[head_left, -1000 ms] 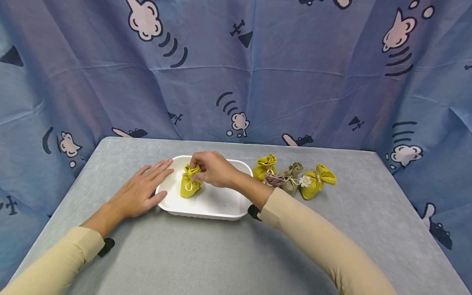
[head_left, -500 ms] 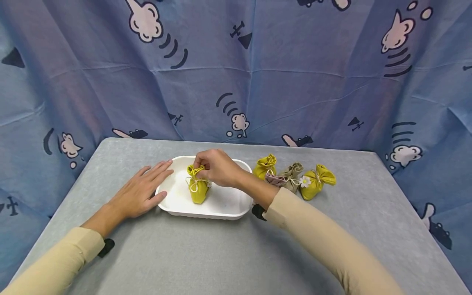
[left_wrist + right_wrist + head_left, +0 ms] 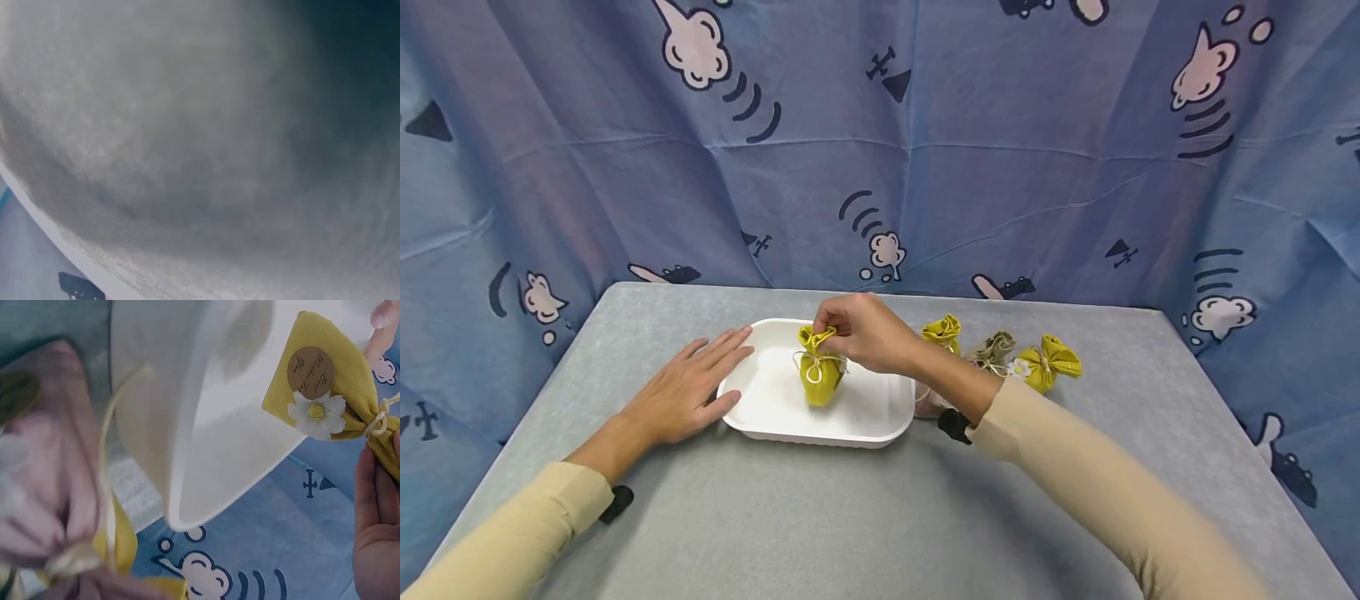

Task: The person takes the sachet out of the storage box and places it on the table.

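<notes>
My right hand (image 3: 872,333) pinches the gathered neck of a yellow drawstring pouch (image 3: 820,379), which hangs over the white tray (image 3: 775,417). In the right wrist view this pouch (image 3: 319,381) shows a round brown label and a white flower, and my right fingers (image 3: 378,500) grip it past the tied cord. My left hand (image 3: 688,387) lies with straight fingers at the tray's left rim. The left wrist view shows mostly blurred grey tabletop (image 3: 156,125), with no hand in it.
Right of the tray stand more pouches: a yellow one (image 3: 943,329), a grey-green one (image 3: 995,350), another yellow one (image 3: 1048,362) with a white flower, and a mauve one (image 3: 928,404) partly behind my right forearm. A patterned blue curtain (image 3: 805,208) hangs behind the table.
My right hand has raised the yellow pouch and moved it rightward across the tray. My left hand has stayed at the rim. My right forearm now covers more of the pouches beside the tray.
</notes>
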Demonstrator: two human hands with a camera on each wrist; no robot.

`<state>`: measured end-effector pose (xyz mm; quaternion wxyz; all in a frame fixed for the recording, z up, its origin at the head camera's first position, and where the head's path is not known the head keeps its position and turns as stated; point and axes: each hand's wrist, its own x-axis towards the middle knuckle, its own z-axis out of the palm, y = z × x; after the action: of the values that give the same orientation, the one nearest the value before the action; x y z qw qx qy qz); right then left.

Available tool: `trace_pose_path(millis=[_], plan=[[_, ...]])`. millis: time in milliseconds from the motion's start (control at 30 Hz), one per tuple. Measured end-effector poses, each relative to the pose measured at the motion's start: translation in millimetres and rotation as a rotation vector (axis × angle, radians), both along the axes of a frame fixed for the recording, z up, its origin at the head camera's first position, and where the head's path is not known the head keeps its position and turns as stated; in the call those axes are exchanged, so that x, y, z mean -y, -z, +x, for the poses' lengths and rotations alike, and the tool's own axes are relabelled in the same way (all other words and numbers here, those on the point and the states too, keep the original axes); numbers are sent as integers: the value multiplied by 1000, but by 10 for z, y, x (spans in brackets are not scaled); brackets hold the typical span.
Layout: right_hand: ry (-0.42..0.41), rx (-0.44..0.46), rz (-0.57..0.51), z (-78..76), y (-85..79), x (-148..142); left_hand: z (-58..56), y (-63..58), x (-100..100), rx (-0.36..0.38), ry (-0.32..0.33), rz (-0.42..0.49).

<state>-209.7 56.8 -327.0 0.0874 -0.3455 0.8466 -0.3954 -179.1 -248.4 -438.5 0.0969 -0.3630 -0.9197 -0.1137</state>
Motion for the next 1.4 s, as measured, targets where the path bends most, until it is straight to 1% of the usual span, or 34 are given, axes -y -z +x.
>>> trace_pose_path(millis=[233, 333, 533, 800, 967, 1200, 1400], plan=[[-21, -20, -64, 97, -156, -176, 10, -12, 4, -7, 3, 1], [-12, -27, -97, 152, -224, -276, 8, -7, 3, -10, 3, 3], [14, -45, -129, 286, -342, -544, 1, 0, -11, -14, 12, 7], [56, -161, -121, 405, -501, -903, 4, -3, -4, -16, 21, 15], [97, -186, -128, 455, -540, -1106, 9, -5, -9, -20, 26, 26], [124, -174, -150, 528, -555, -1396, 13, -10, -22, -17, 27, 31], [167, -158, -156, 600, -551, -1607, 9, -13, -26, -16, 25, 27]])
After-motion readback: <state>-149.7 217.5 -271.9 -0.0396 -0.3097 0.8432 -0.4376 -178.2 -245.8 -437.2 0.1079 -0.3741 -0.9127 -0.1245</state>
